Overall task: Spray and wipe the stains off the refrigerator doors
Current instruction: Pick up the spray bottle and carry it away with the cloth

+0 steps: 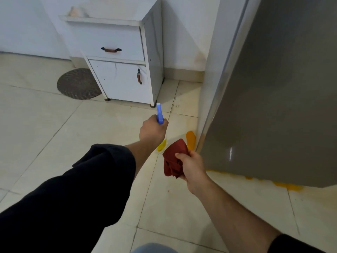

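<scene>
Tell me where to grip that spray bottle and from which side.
Grip the spray bottle just under the blue trigger head, coming from behind, as the left hand does. The head overhangs the curled fingers and its nozzle points away from the person.

This is a room in a home, most likely a kitchen. A tall grey refrigerator (273, 88) stands at the right, close to a white painted wall (182, 33). Near it, by the same wall, stands a small white cabinet (118, 77) with one drawer above and one door below, both with brown handles. The floor (54, 134) is of large pale tiles — a round woven mat (76, 84) lies just beside the cabinet, and orange spills (190, 138) lie at the foot of the refrigerator.
</scene>
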